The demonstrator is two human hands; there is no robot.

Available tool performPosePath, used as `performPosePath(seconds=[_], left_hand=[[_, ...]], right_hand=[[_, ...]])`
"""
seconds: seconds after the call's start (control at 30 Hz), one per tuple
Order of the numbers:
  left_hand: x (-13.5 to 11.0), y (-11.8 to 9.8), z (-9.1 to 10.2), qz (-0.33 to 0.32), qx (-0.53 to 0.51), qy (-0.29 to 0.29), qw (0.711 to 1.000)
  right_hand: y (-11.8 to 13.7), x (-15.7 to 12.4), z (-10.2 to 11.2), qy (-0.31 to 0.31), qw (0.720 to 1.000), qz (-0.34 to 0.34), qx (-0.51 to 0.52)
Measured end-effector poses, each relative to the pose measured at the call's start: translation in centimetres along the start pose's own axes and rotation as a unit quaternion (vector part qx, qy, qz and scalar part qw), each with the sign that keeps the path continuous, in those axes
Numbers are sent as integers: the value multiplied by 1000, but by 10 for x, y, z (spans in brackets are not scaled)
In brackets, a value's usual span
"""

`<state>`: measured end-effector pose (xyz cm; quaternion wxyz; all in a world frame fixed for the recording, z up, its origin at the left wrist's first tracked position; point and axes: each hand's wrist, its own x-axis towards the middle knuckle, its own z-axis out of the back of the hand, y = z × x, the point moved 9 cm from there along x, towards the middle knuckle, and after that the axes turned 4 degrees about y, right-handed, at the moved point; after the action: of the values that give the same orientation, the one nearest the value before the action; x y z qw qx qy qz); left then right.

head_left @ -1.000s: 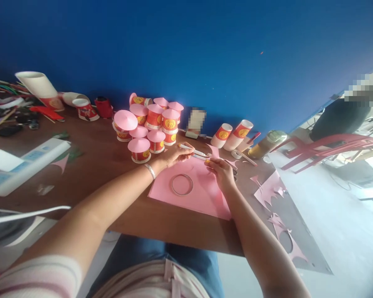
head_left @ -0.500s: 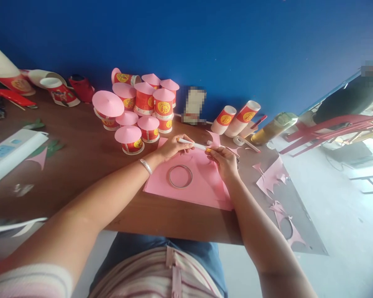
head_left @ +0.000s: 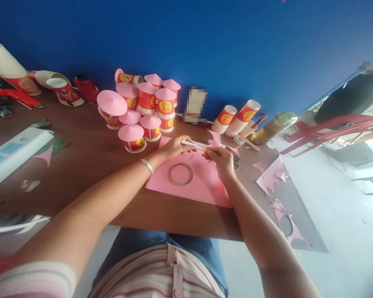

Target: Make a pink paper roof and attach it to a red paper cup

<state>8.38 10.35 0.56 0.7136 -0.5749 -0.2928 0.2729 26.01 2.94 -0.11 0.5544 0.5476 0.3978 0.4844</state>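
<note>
My left hand [head_left: 176, 148] is closed on one end of a slim white pen [head_left: 196, 144]. At its other end, which shows a bit of yellow, the fingers of my right hand [head_left: 220, 159] pinch it. Both hands are over a stack of pink paper sheets [head_left: 205, 186] at the table's middle. On the top sheet, just below my hands, lies a thin round ring [head_left: 181, 184]. Scissors [head_left: 236, 162] lie beside my right hand, their blades hidden.
Several red paper cups with pink cone tops [head_left: 131, 134] stand at back left. Two tall cup stacks [head_left: 224, 120], a tape roll [head_left: 238, 140] and a bottle [head_left: 274, 127] are at back right. Pink scraps [head_left: 272, 178] lie right; a power strip [head_left: 15, 151] lies left.
My hands have drawn slightly closer together along the pen, which both still hold. The view has shifted a little, and more of the scissors shows beside my right hand.
</note>
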Motion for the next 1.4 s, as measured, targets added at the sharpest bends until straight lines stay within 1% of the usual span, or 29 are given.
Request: performPosePath(seconds=[0.07,0.1,0.17,0.2,0.23,0.3,0.37,0.47,0.6,0.67,0.7,0.8,0.87,0.9,0.97,1.03,1.1,1.2,1.3,1.4], left_hand=[[3,-5,6,-32,84,-32,995],[4,-8,10,-55,131,-57,988],[3,-15,17,-102,218,-113,964],[2,-18,19,-120,250,-136,951],[0,-21,20,-134,275,-154,939],[-5,-25,20,-147,302,-168,927],[-9,-31,18,-149,312,-155,926],[-15,-40,13,-132,326,-97,931],[-28,-42,14,-59,323,-4,945],[-37,-40,15,-22,332,37,942],[-42,-38,14,-5,343,58,937],[-51,-31,11,35,384,100,917],[-53,-30,10,47,415,106,903],[-53,-30,9,51,426,107,897],[-52,-30,8,64,432,110,893],[-51,-29,6,78,425,113,895],[-51,-25,5,94,429,112,891],[-52,-22,7,108,454,98,879],[-57,-33,13,103,465,68,877],[-73,-53,31,111,475,36,872]], right_hand=[[4,4,4,-5,996,27,-84],[8,6,6,-11,988,49,-144],[15,8,8,-23,960,91,-264],[17,8,8,-24,945,104,-308],[18,8,7,-24,934,113,-339],[20,7,8,-32,919,132,-371],[23,4,10,-51,902,146,-403],[22,3,15,-67,880,124,-453],[21,4,22,-61,875,88,-472],[24,6,28,-61,869,71,-486],[26,6,31,-59,860,58,-503],[27,8,40,-26,794,-6,-608],[30,7,49,-10,774,-32,-632],[31,5,54,-4,770,-43,-637],[34,2,63,-4,765,-56,-642],[38,-2,70,-10,763,-63,-644],[40,-6,73,-14,760,-65,-646],[40,-13,71,-2,752,-57,-656],[39,-20,66,12,752,-39,-658],[36,-26,66,13,758,-26,-651]])
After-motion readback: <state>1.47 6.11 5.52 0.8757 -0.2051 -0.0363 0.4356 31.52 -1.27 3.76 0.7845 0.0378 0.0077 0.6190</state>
